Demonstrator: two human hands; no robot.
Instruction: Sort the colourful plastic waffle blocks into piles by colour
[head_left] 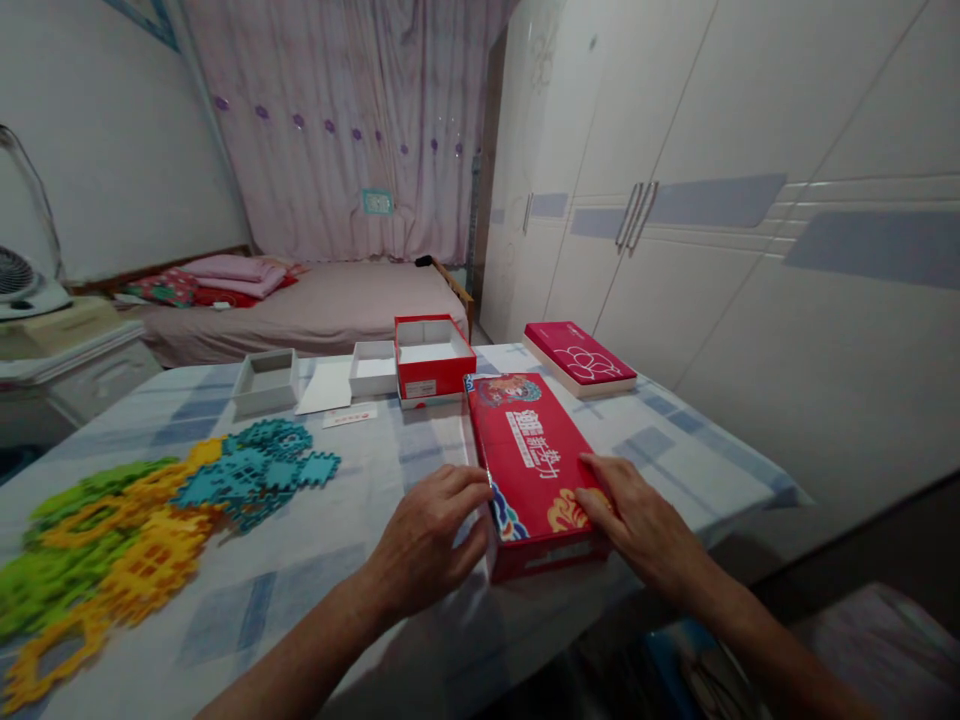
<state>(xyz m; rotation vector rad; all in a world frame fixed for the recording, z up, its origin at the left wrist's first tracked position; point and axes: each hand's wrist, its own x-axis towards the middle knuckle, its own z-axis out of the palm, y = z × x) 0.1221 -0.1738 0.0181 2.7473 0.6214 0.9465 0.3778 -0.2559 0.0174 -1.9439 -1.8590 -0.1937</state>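
A long red cardboard box (536, 455) with white Chinese lettering and colourful patterned corners lies flat near the table's front edge. Its lid is on. Against its left side, close to the near corner, rest the curled fingers of my left hand (431, 535). My right hand (637, 515) grips the opposite long edge, with fingertips over the top face. Between them the two hands hold the box from both sides. What is inside cannot be seen.
Behind the box stand an open red box (435, 380), small white trays (373, 370) and a crimson box (581, 355). Green, yellow and teal interlocking plastic pieces (240, 475) are heaped at left. A checked cloth covers the table (300, 580); wardrobes (712, 300) line the right.
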